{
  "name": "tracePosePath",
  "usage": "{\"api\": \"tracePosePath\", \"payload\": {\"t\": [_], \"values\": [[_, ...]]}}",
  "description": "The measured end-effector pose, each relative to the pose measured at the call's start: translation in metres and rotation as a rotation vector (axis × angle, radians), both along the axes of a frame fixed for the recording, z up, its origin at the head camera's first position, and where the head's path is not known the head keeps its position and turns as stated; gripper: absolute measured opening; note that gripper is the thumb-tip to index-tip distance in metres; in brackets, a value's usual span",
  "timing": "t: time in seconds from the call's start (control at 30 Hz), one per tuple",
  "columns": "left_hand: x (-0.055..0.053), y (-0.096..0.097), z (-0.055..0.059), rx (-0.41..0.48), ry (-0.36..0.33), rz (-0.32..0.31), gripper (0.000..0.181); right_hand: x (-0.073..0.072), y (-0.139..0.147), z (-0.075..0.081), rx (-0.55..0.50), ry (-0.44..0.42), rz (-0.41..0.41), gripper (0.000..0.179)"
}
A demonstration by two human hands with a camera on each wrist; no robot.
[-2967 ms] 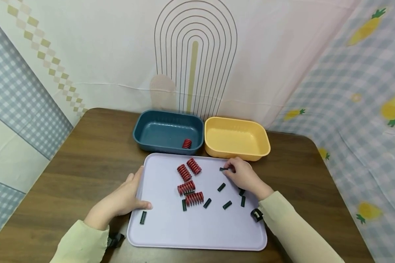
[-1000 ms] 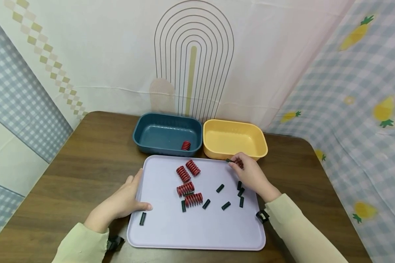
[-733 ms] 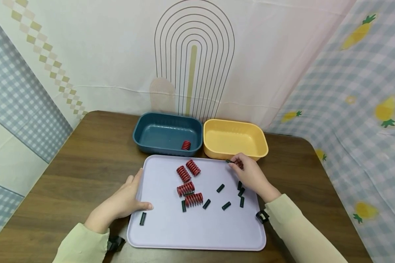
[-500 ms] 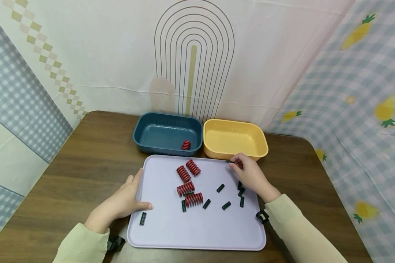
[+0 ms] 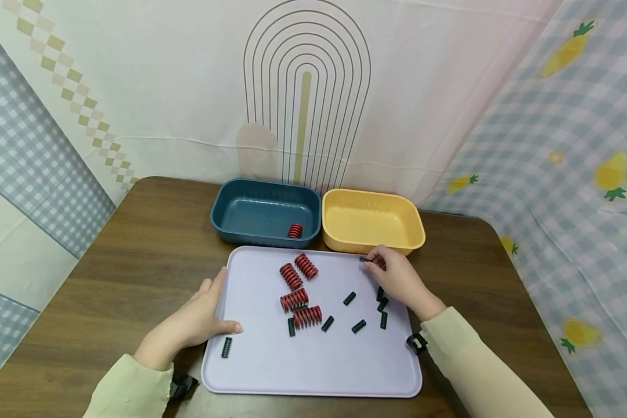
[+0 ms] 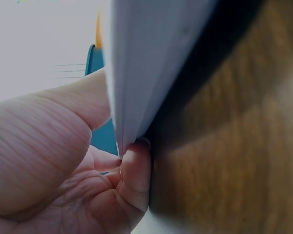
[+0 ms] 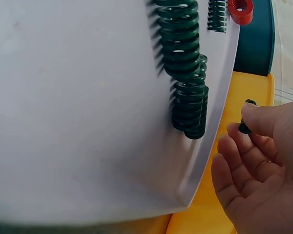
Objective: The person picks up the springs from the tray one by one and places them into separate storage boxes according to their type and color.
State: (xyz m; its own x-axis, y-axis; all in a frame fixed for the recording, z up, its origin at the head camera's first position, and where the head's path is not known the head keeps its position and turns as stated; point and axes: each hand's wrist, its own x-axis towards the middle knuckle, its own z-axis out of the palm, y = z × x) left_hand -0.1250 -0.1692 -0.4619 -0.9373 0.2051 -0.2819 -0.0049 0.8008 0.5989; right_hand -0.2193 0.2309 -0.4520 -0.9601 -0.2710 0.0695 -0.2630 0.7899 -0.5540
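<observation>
Thumb and fingers of my right hand (image 5: 394, 276) pinch a small dark green coil spring (image 7: 247, 117) above the back edge of the lilac tray (image 5: 313, 368), close to the yellow bin (image 5: 373, 219). My left hand (image 5: 198, 313) grips the tray's left edge; in the left wrist view its thumb lies over the rim and its fingertips curl against the underside. Several thick red springs (image 5: 307, 316) lie around the tray's middle. Several more green springs (image 5: 359, 326) are scattered mostly to the right. One green spring (image 5: 227, 347) lies apart, near the left thumb.
Behind the tray stands a blue bin (image 5: 261, 212) with one red spring (image 5: 295, 231) in it, side by side with the yellow bin. Brown wooden table (image 5: 151, 255) surrounds the tray. A patterned cloth (image 5: 188, 87) hangs at the back.
Since three seconds ago my right hand has moved slightly back and right, carrying the green spring toward the yellow bin. During the last second it barely shifts. My left hand keeps its place.
</observation>
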Motion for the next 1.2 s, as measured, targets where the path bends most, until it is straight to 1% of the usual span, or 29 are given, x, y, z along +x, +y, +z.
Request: {"api": "tracePosePath", "payload": {"t": [0.33, 0.47, 0.63, 0.73, 0.87, 1.0, 1.1, 1.2], "values": [[0.0, 0.001, 0.001, -0.003, -0.005, 0.004, 0.126, 0.0, 0.0, -0.002, 0.04, -0.03, -0.004, 0.01], [0.0, 0.0, 0.001, -0.003, 0.004, -0.001, 0.126, 0.0, 0.0, -0.001, 0.039, -0.021, -0.001, 0.01], [0.0, 0.0, 0.001, 0.002, 0.02, -0.007, 0.125, -0.002, -0.001, 0.004, -0.004, 0.025, 0.002, 0.009], [0.0, 0.0, 0.001, 0.003, 0.025, -0.01, 0.124, -0.005, -0.002, 0.007, -0.038, 0.069, -0.007, 0.009], [0.0, 0.0, 0.001, 0.001, 0.024, -0.009, 0.125, -0.01, -0.004, 0.01, -0.086, 0.152, -0.047, 0.01], [0.0, 0.0, 0.001, -0.001, 0.019, -0.006, 0.125, -0.016, -0.008, 0.012, -0.1, 0.224, -0.13, 0.013], [0.0, 0.0, 0.001, -0.002, 0.015, -0.005, 0.125, -0.02, -0.01, 0.013, -0.089, 0.238, -0.194, 0.014], [0.0, 0.0, 0.0, -0.003, 0.01, -0.004, 0.126, -0.023, -0.011, 0.014, -0.071, 0.22, -0.232, 0.015]]}}
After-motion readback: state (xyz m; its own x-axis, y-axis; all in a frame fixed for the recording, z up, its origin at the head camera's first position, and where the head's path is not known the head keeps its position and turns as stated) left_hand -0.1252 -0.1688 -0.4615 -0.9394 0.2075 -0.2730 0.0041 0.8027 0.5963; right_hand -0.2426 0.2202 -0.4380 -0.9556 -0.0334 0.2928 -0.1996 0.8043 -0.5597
